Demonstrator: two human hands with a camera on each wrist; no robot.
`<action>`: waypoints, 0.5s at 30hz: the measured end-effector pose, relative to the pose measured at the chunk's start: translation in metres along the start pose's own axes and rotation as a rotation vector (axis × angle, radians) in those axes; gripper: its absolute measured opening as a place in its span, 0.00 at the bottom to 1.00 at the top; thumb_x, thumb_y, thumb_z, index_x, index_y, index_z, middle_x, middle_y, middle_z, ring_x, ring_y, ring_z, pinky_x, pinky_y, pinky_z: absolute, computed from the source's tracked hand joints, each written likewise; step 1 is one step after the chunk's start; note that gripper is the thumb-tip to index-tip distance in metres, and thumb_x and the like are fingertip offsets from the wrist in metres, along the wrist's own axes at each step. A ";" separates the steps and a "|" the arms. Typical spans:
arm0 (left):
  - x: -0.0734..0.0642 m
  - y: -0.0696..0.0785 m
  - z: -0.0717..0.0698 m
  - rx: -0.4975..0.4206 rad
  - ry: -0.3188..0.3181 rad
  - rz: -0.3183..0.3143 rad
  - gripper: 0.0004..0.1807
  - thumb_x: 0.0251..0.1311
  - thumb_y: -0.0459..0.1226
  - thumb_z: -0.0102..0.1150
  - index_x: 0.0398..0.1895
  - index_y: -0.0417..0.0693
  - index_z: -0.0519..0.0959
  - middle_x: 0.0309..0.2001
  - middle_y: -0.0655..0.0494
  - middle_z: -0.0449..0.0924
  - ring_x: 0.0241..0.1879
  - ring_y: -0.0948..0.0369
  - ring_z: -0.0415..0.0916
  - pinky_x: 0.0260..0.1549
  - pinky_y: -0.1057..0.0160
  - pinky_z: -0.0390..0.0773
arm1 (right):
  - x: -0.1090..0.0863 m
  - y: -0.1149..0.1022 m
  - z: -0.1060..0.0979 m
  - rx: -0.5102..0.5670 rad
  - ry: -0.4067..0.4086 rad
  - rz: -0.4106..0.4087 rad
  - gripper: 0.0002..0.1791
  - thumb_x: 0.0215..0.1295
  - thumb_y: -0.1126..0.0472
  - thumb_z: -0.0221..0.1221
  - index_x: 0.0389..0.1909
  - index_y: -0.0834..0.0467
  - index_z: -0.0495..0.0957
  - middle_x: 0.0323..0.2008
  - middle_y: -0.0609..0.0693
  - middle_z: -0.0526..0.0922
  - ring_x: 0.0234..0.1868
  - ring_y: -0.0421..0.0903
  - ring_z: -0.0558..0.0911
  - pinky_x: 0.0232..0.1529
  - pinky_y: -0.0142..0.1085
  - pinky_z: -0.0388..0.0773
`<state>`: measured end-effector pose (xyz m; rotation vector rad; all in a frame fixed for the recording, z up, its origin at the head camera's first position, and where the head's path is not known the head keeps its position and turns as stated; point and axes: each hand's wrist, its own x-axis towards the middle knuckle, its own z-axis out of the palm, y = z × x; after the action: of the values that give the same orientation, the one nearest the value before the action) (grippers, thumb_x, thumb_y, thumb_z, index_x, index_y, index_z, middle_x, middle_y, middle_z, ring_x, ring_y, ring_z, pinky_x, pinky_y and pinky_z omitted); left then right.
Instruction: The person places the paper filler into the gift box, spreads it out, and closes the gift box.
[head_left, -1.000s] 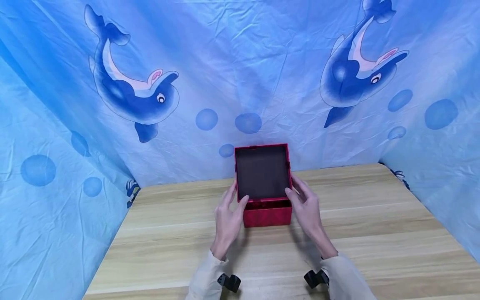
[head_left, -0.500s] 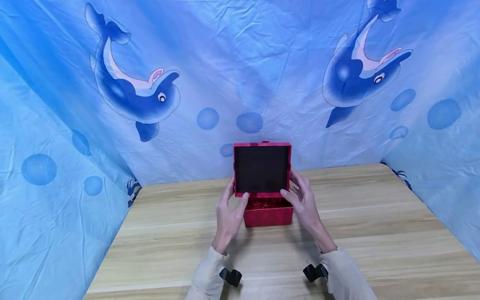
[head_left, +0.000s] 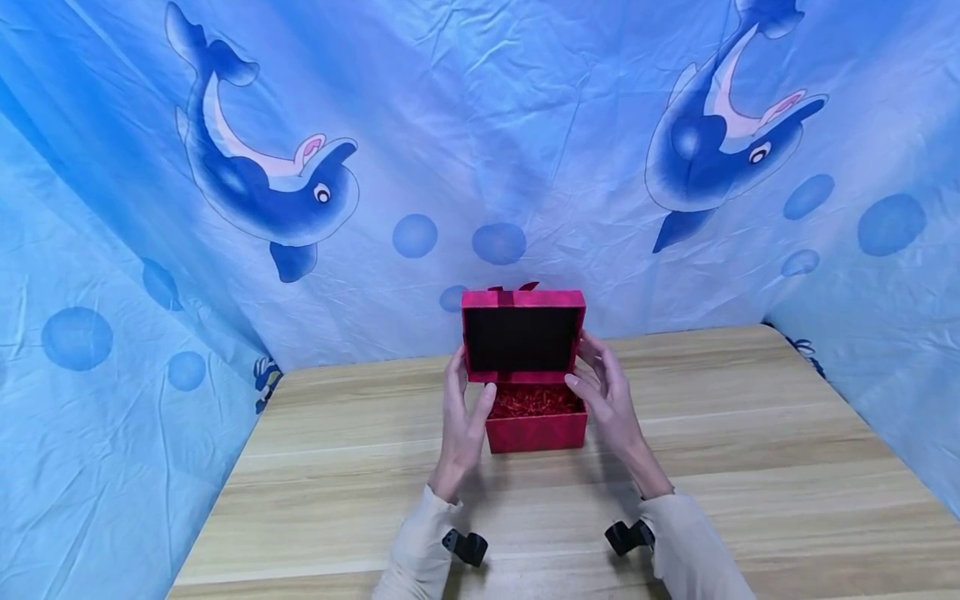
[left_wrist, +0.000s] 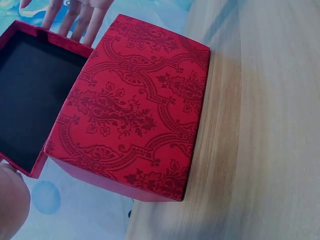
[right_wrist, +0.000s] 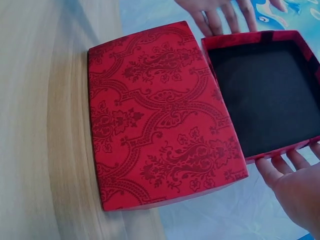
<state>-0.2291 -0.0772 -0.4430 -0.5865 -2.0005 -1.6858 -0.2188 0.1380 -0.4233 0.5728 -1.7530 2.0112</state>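
A red patterned gift box [head_left: 537,433] stands on the table with red shredded filling [head_left: 536,400] inside. Behind and above it, the box lid [head_left: 522,337] is held tilted up, its black inside facing the head camera. My left hand [head_left: 463,425] grips the lid's left side, thumb near the lower front corner. On the opposite side, my right hand [head_left: 609,398] holds it, fingers along the outer wall. A dark ribbon bow [head_left: 528,287] peeks over the lid's top edge. Both wrist views show the damask front of the box [left_wrist: 130,110] and the lid's black lining [right_wrist: 270,95] beyond.
The wooden table [head_left: 337,467] spreads on both sides of the box. Behind it hangs a blue cloth backdrop [head_left: 420,100] with dolphins and bubbles, which also covers the left and right sides. Small black devices [head_left: 467,547] are worn at both wrists.
The lid has tipped, its lower edge rising away from the box, so more of the red filling and the lid's ribboned top wall show. Both hands have moved along with it; the box has stayed put.
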 end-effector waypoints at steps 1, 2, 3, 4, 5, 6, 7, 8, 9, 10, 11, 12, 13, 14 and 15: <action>0.000 0.001 0.000 -0.008 -0.008 -0.006 0.39 0.73 0.46 0.51 0.83 0.46 0.52 0.80 0.51 0.54 0.79 0.53 0.50 0.75 0.44 0.52 | 0.000 0.000 0.000 0.008 0.000 0.003 0.35 0.67 0.77 0.54 0.75 0.74 0.56 0.69 0.70 0.64 0.69 0.58 0.67 0.69 0.42 0.71; 0.000 0.001 -0.001 -0.018 -0.014 -0.007 0.39 0.74 0.47 0.50 0.83 0.46 0.51 0.81 0.51 0.54 0.79 0.53 0.49 0.76 0.43 0.51 | 0.001 0.000 0.001 0.014 0.003 0.005 0.35 0.67 0.77 0.53 0.75 0.74 0.55 0.68 0.70 0.64 0.69 0.58 0.67 0.69 0.42 0.70; 0.000 0.001 -0.001 -0.023 -0.020 -0.005 0.39 0.74 0.48 0.49 0.82 0.45 0.52 0.81 0.51 0.53 0.80 0.53 0.49 0.76 0.42 0.50 | 0.001 0.000 0.001 0.017 0.007 0.008 0.35 0.68 0.76 0.52 0.75 0.74 0.55 0.67 0.69 0.64 0.69 0.59 0.66 0.70 0.41 0.69; -0.001 0.001 -0.001 -0.027 -0.023 -0.006 0.38 0.74 0.48 0.48 0.82 0.44 0.52 0.81 0.50 0.54 0.80 0.52 0.48 0.76 0.42 0.50 | 0.001 0.000 0.001 0.015 0.013 0.012 0.34 0.69 0.76 0.52 0.75 0.74 0.54 0.67 0.68 0.64 0.70 0.60 0.65 0.70 0.40 0.69; -0.001 0.001 -0.002 -0.032 -0.025 -0.005 0.38 0.75 0.49 0.47 0.81 0.42 0.52 0.81 0.48 0.54 0.80 0.51 0.48 0.76 0.42 0.49 | 0.001 -0.001 0.002 0.014 0.020 0.018 0.33 0.70 0.75 0.51 0.74 0.75 0.55 0.67 0.67 0.64 0.71 0.61 0.64 0.70 0.39 0.68; -0.002 0.001 -0.002 -0.037 -0.025 -0.006 0.37 0.76 0.49 0.45 0.80 0.40 0.53 0.80 0.47 0.54 0.80 0.50 0.48 0.76 0.42 0.49 | 0.001 -0.001 0.002 0.017 0.030 0.024 0.31 0.71 0.73 0.51 0.73 0.75 0.55 0.68 0.66 0.64 0.72 0.62 0.64 0.70 0.37 0.68; -0.002 0.001 -0.002 -0.047 -0.025 -0.009 0.36 0.77 0.49 0.44 0.79 0.38 0.54 0.80 0.45 0.55 0.79 0.49 0.49 0.75 0.42 0.49 | 0.001 -0.002 0.003 0.016 0.042 0.029 0.29 0.72 0.72 0.50 0.71 0.76 0.56 0.68 0.66 0.64 0.72 0.63 0.63 0.70 0.35 0.67; -0.002 0.000 -0.003 -0.054 -0.024 -0.012 0.35 0.77 0.49 0.42 0.78 0.36 0.54 0.79 0.43 0.55 0.79 0.48 0.49 0.75 0.42 0.49 | 0.001 -0.002 0.004 0.007 0.058 0.036 0.28 0.73 0.71 0.50 0.69 0.75 0.57 0.68 0.64 0.64 0.73 0.63 0.63 0.69 0.33 0.67; -0.003 0.000 -0.003 -0.059 -0.022 -0.019 0.35 0.78 0.50 0.41 0.77 0.35 0.55 0.79 0.41 0.55 0.79 0.47 0.50 0.75 0.42 0.50 | 0.001 -0.003 0.004 -0.003 0.076 0.042 0.26 0.73 0.69 0.50 0.67 0.76 0.57 0.67 0.64 0.65 0.72 0.63 0.63 0.69 0.32 0.67; -0.003 0.000 -0.003 -0.062 -0.019 -0.029 0.34 0.79 0.50 0.40 0.76 0.34 0.56 0.78 0.40 0.56 0.79 0.46 0.51 0.75 0.42 0.51 | 0.001 -0.003 0.005 -0.013 0.096 0.045 0.24 0.73 0.68 0.49 0.65 0.75 0.59 0.65 0.63 0.65 0.71 0.63 0.64 0.67 0.31 0.67; -0.003 0.000 -0.003 -0.069 -0.018 -0.038 0.34 0.79 0.50 0.39 0.75 0.33 0.56 0.78 0.38 0.56 0.78 0.45 0.51 0.75 0.42 0.52 | 0.001 -0.004 0.006 -0.018 0.118 0.051 0.23 0.73 0.66 0.49 0.63 0.74 0.60 0.63 0.62 0.67 0.69 0.63 0.66 0.66 0.30 0.68; -0.004 0.000 -0.003 -0.075 -0.016 -0.048 0.34 0.79 0.51 0.39 0.73 0.32 0.57 0.77 0.37 0.57 0.78 0.44 0.52 0.74 0.41 0.52 | 0.002 -0.004 0.006 -0.026 0.140 0.056 0.21 0.73 0.65 0.49 0.61 0.73 0.61 0.61 0.61 0.68 0.68 0.62 0.68 0.65 0.30 0.68; -0.004 0.000 -0.003 -0.080 -0.014 -0.057 0.35 0.79 0.52 0.38 0.73 0.31 0.57 0.77 0.36 0.57 0.78 0.44 0.52 0.74 0.41 0.53 | 0.002 -0.004 0.007 -0.041 0.162 0.061 0.20 0.73 0.63 0.50 0.60 0.71 0.62 0.59 0.59 0.68 0.65 0.61 0.70 0.64 0.29 0.68; -0.004 0.000 -0.003 -0.084 -0.010 -0.067 0.35 0.79 0.53 0.38 0.72 0.31 0.58 0.76 0.35 0.58 0.78 0.43 0.52 0.74 0.40 0.53 | 0.002 -0.004 0.008 -0.058 0.186 0.066 0.19 0.73 0.62 0.50 0.59 0.69 0.63 0.57 0.57 0.69 0.62 0.58 0.72 0.62 0.29 0.69; -0.004 0.000 -0.003 -0.088 -0.006 -0.078 0.36 0.79 0.55 0.38 0.71 0.32 0.58 0.76 0.34 0.58 0.78 0.43 0.53 0.74 0.40 0.53 | 0.002 -0.004 0.009 -0.074 0.208 0.070 0.19 0.74 0.60 0.50 0.58 0.67 0.64 0.54 0.56 0.70 0.59 0.55 0.74 0.60 0.29 0.69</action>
<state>-0.2254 -0.0799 -0.4447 -0.5508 -1.9851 -1.8279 -0.2181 0.1297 -0.4174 0.2717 -1.7340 1.9642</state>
